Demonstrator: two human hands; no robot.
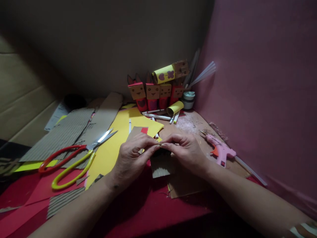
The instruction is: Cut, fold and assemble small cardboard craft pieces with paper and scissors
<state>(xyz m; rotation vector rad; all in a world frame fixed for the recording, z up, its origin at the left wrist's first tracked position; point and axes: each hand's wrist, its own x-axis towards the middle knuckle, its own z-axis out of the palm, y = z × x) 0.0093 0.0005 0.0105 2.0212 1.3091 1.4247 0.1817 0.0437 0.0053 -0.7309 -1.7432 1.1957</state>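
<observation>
My left hand (137, 150) and my right hand (187, 150) meet over the work surface, thumbs and fingertips pinched together. Whatever lies between the fingertips is too small and too covered to name. Just below them is a piece of corrugated cardboard (162, 170), partly in shadow. A brown cardboard sheet (185, 186) lies under my right hand and wrist. Behind my left hand sits a cardboard strip (135, 131) with a red patch.
Large scissors (90, 147) lie open at left on corrugated cardboard (61, 132) and yellow paper (121, 127). A pink glue gun (220, 148) rests at right. Behind stand several red-bodied animal figures (137, 91), a yellow tube (175, 108), markers (158, 116) and a lidded jar (188, 99).
</observation>
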